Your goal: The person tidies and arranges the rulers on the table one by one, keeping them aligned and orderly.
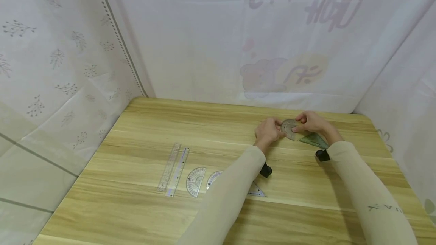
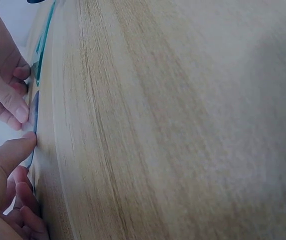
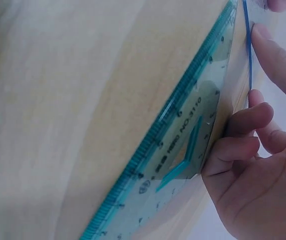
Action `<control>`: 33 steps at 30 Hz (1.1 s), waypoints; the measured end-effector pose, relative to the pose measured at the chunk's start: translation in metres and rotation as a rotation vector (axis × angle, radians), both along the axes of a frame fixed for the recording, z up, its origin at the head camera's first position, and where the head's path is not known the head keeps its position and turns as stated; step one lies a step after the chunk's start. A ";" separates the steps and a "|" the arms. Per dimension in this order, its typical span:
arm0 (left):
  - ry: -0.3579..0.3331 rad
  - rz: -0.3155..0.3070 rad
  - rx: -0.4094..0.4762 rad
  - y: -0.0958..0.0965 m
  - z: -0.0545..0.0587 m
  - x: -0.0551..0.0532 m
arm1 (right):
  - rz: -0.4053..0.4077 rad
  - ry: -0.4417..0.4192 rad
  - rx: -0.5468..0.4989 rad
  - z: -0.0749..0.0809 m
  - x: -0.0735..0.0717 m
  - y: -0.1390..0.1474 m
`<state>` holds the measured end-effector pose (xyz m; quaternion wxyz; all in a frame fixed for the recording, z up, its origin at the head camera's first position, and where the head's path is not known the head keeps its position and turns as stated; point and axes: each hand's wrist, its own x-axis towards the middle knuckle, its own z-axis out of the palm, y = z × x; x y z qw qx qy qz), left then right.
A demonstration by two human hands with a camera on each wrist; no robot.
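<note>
A clear protractor (image 1: 288,129) lies near the back right of the table, between my two hands. My left hand (image 1: 268,131) pinches its left edge, with the thumb at the near side and the other fingers curled, as the left wrist view shows. On its right side my right hand (image 1: 312,121) pinches it between thumb and index finger. Seen edge-on in the right wrist view, the protractor is a thin blue line. A green-tinted set square (image 3: 175,145) lies flat beside it, under my right hand and wrist, its upper corner pointing toward the protractor.
Toward the left front lie two clear straight rulers (image 1: 173,171) side by side. Right of them are a clear protractor (image 1: 195,182), a second protractor (image 1: 213,179) partly behind my left sleeve, and a clear set square (image 1: 256,190), also partly hidden. A white curtain (image 1: 190,48) hangs behind the wooden table (image 1: 136,131).
</note>
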<state>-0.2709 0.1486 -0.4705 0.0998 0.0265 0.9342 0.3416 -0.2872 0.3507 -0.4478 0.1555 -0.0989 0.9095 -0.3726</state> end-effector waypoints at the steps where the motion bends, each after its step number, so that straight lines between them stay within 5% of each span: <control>1: 0.000 -0.001 -0.002 0.000 0.000 0.000 | 0.001 0.000 -0.002 -0.001 0.000 0.001; 12: -0.005 0.005 -0.005 0.001 -0.001 -0.002 | 0.015 -0.018 -0.031 -0.003 -0.001 0.005; 33: -0.012 0.002 0.014 0.001 0.001 -0.001 | 0.081 -0.002 0.078 0.005 -0.002 0.000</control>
